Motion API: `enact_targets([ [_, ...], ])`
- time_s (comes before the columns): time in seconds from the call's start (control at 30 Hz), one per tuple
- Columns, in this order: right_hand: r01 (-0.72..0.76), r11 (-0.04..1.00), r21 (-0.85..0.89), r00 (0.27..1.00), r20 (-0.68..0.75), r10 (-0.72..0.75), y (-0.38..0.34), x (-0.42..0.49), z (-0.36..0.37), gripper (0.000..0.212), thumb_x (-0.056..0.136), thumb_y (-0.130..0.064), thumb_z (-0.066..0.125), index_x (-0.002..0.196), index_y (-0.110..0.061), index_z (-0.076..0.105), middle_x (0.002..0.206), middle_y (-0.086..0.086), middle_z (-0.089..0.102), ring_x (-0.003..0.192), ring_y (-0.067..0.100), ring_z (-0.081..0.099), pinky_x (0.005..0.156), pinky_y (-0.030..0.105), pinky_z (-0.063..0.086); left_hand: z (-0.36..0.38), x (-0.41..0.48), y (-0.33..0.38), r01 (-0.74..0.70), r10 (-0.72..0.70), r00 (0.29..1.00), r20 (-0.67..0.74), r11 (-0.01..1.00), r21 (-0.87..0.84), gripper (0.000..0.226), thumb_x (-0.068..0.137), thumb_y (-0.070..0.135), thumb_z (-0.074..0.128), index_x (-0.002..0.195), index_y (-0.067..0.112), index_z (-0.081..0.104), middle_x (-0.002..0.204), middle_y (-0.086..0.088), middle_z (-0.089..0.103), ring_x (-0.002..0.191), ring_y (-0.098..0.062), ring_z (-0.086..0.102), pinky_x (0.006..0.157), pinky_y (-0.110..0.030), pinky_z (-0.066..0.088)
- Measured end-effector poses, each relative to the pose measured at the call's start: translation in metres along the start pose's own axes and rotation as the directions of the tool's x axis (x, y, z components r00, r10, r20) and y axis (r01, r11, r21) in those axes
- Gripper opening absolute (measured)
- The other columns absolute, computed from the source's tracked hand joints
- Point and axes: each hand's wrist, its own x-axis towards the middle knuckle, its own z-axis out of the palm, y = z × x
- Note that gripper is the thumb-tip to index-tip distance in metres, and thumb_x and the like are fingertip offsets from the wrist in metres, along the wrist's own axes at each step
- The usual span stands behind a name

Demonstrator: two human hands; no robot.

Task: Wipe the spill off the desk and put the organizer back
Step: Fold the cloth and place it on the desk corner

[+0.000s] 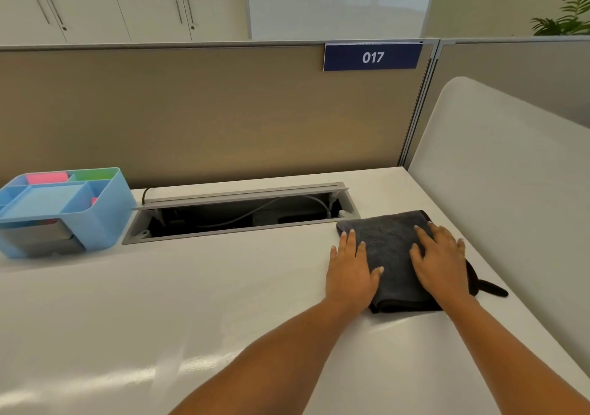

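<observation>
Head view: I've got the folded grey cloth at four o'clock on the desk. My left hand lies flat, fingers spread, across the cloth's left edge. My right hand, also spread, presses its right half. The blue organizer stands at nine o'clock, just beside the open cable hatch.

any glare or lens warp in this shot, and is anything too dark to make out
Head view: pale glare streaks lie across the near desk, lower left. Head view: the wide lens bows the top edge of the partition and fans the frame's corners outward. Head view: the open cable tray sits in deep shadow, with only a pale cable readable. Head view: the grey cloth is dark, yet its folded edges show.
</observation>
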Motion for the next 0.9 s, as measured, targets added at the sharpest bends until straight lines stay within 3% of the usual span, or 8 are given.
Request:
enact_targets([
  [0.17,0.006,0.999,-0.036,0.985,0.173,0.0,0.0,-0.003,0.018,0.057,0.096,-0.046,0.029,0.148,-0.022,0.02,0.158,0.007,0.015,0.147,0.024,0.007,0.117,0.049,0.003,0.012,0.001,-0.007,-0.025,0.019,0.994,0.104,0.998,0.059,0.07,0.094,0.051,0.027,0.148,0.014,0.002,0.159,-0.006,-0.005,0.147,-0.021,-0.007,0.119,-0.037,-0.002],
  [0.6,-0.037,0.992,-0.123,0.963,0.262,0.068,-0.012,-0.011,0.015,0.058,0.098,-0.045,0.018,0.149,-0.022,0.007,0.159,0.009,0.008,0.147,0.025,0.003,0.118,0.048,0.004,0.014,-0.001,-0.014,-0.048,0.031,0.992,0.119,0.988,0.145,0.075,0.092,0.056,0.022,0.147,0.011,-0.002,0.159,-0.007,-0.005,0.147,-0.02,-0.008,0.119,-0.036,-0.005],
  [0.73,-0.003,0.98,-0.201,0.959,0.279,0.06,-0.016,-0.021,0.005,0.055,0.099,-0.039,0.017,0.149,-0.019,0.008,0.158,0.011,0.011,0.147,0.026,0.007,0.118,0.047,0.011,-0.001,-0.005,-0.021,-0.047,0.036,0.996,0.079,0.99,0.135,0.08,0.086,0.064,0.006,0.148,0.013,-0.001,0.159,-0.005,-0.003,0.147,-0.019,-0.007,0.118,-0.035,-0.007],
  [0.83,0.041,0.965,-0.258,0.962,0.273,0.032,-0.024,-0.035,-0.002,0.052,0.099,-0.033,0.016,0.148,-0.017,0.015,0.157,0.008,0.017,0.146,0.024,0.011,0.118,0.045,0.015,-0.025,-0.012,-0.036,-0.062,0.063,0.998,-0.006,0.993,0.102,0.102,0.062,0.071,-0.016,0.148,0.018,0.0,0.159,-0.001,-0.002,0.147,-0.017,-0.007,0.114,-0.03,-0.012],
  [0.9,0.075,0.956,-0.283,0.957,0.29,0.011,-0.035,-0.044,-0.007,0.052,0.099,-0.034,0.016,0.148,-0.017,0.017,0.157,0.006,0.018,0.147,0.023,0.011,0.118,0.044,0.016,-0.048,-0.012,-0.048,-0.068,0.08,0.992,-0.096,0.99,0.119,0.097,0.067,0.069,-0.016,0.148,0.017,0.0,0.159,-0.001,-0.002,0.147,-0.017,-0.007,0.112,-0.029,-0.013],
])
